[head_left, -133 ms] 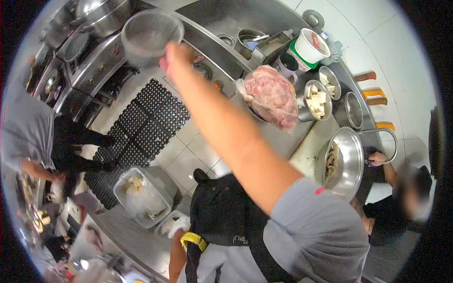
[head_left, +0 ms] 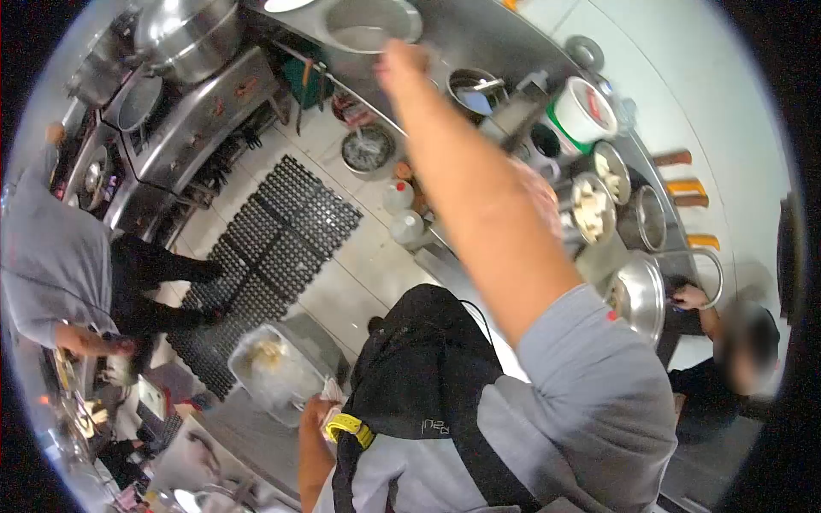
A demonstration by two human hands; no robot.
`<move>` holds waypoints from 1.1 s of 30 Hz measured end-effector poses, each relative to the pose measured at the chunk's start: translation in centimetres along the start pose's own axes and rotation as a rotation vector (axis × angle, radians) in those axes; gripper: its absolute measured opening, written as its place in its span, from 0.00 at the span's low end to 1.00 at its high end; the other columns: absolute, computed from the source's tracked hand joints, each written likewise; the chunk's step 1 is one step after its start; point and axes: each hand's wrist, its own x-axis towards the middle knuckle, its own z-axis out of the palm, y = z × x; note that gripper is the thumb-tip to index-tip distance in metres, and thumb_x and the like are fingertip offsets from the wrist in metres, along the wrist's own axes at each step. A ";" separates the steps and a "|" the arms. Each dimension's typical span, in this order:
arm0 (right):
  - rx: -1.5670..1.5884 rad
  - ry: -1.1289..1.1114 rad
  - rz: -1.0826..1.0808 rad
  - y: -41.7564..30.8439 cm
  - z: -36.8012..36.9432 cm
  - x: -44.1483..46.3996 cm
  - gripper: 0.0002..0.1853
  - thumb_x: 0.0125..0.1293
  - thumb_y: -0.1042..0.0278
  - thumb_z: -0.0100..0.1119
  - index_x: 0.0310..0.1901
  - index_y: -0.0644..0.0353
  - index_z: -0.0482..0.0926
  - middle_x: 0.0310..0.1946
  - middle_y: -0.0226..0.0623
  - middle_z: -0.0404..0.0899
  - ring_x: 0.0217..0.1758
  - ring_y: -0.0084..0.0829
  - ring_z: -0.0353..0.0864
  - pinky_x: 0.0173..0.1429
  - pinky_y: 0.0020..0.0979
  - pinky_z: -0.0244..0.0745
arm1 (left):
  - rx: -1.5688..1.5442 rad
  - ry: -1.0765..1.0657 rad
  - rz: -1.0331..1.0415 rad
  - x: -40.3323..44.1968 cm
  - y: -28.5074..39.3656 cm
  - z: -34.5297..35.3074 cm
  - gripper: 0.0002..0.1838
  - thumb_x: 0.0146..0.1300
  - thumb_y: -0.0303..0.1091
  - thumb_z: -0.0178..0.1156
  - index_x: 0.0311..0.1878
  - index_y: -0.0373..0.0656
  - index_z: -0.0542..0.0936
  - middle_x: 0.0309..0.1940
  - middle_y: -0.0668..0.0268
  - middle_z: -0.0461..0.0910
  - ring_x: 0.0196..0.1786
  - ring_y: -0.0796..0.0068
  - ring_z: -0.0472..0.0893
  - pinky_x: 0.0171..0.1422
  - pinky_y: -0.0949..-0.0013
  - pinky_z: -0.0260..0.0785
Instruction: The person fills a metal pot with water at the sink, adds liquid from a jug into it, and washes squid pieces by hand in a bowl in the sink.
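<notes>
At the top, my right hand (head_left: 402,64) is closed on the rim of a large round metal bowl (head_left: 368,30), held out over the steel counter (head_left: 299,19). The forearm crosses above the counter and partly hides the pink raw meat (head_left: 540,198). Down by my waist, my left hand (head_left: 320,410) is closed around a white cloth (head_left: 332,392), beside the grey bin (head_left: 321,342) with a clear plastic liner.
Steel bowls of white cubes (head_left: 590,209), a white tub (head_left: 588,111) and a large steel pan (head_left: 640,299) line the counter. A person (head_left: 714,376) stands at right, another (head_left: 60,265) at left. A black mat (head_left: 274,239) covers some floor.
My right hand has carried the bowl rightward and up, over the counter. The view has shifted, and my forearm now covers much of the meat. More of my left hand shows.
</notes>
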 end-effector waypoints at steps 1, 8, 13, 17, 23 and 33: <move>-0.076 0.095 -0.004 -1.3 -0.6 2.1 0.10 0.57 0.71 0.55 0.36 0.69 0.79 0.32 0.48 0.81 0.29 0.36 0.82 0.29 0.36 0.76 | -0.041 0.059 0.036 -0.7 2.0 -3.9 0.35 0.52 0.42 0.69 0.61 0.32 0.72 0.50 0.46 0.80 0.51 0.54 0.82 0.55 0.56 0.73; -0.201 0.444 0.186 9.6 -1.5 25.2 0.18 0.57 0.68 0.63 0.46 0.70 0.78 0.39 0.50 0.81 0.31 0.37 0.83 0.26 0.36 0.75 | 0.069 0.432 0.091 7.6 10.7 -20.9 0.31 0.47 0.45 0.72 0.52 0.33 0.80 0.47 0.46 0.82 0.51 0.53 0.81 0.56 0.57 0.73; -0.553 0.043 0.399 14.2 0.0 29.0 0.18 0.66 0.58 0.56 0.44 0.67 0.78 0.37 0.53 0.80 0.30 0.38 0.83 0.24 0.38 0.74 | 0.214 0.511 0.059 2.5 24.5 -30.7 0.37 0.43 0.47 0.74 0.54 0.32 0.77 0.49 0.40 0.79 0.56 0.49 0.79 0.60 0.56 0.70; -1.260 -0.062 -0.595 3.5 10.5 27.3 0.16 0.65 0.61 0.56 0.46 0.66 0.78 0.36 0.56 0.81 0.36 0.48 0.84 0.37 0.43 0.78 | 0.263 0.624 0.405 3.1 36.7 -40.3 0.33 0.48 0.41 0.70 0.56 0.32 0.75 0.50 0.42 0.80 0.54 0.48 0.80 0.58 0.57 0.71; -1.521 -0.192 -0.181 1.8 13.5 33.6 0.19 0.65 0.54 0.52 0.50 0.57 0.81 0.45 0.47 0.83 0.49 0.51 0.81 0.57 0.48 0.74 | 0.207 0.405 0.976 -4.2 70.6 -49.1 0.23 0.51 0.33 0.64 0.51 0.36 0.76 0.39 0.54 0.82 0.43 0.64 0.81 0.50 0.63 0.72; -1.468 -0.171 -0.212 10.4 11.2 30.1 0.24 0.65 0.45 0.53 0.49 0.59 0.80 0.44 0.51 0.82 0.50 0.52 0.80 0.53 0.50 0.73 | 0.805 0.432 1.761 -7.0 99.6 -42.6 0.29 0.45 0.32 0.68 0.54 0.42 0.76 0.53 0.50 0.75 0.52 0.46 0.77 0.55 0.57 0.71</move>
